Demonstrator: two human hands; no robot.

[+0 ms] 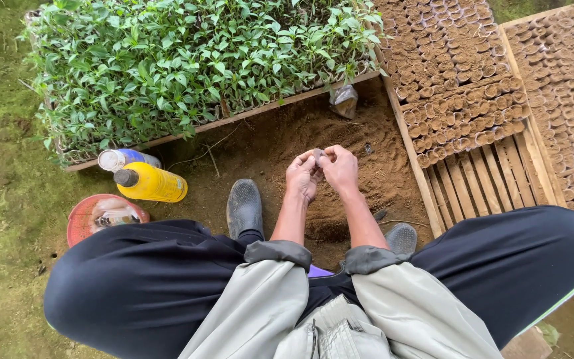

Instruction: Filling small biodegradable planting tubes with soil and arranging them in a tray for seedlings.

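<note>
My left hand (301, 174) and my right hand (341, 169) meet above a patch of loose brown soil (367, 143). Together they pinch a small grey-brown pot (317, 155) between the fingertips; most of it is hidden by my fingers. I sit with knees spread, and my dark shoes (244, 207) rest on the soil. To the right, a slatted wooden tray (483, 174) holds rows of small soil-filled pots (460, 110).
A wooden tray of green seedlings (194, 60) lies ahead on the left. A yellow bottle (151, 182), a clear bottle (124, 159) and a red lid with plastic (104, 214) lie on the grass. A crumpled bag (344, 101) sits on the soil.
</note>
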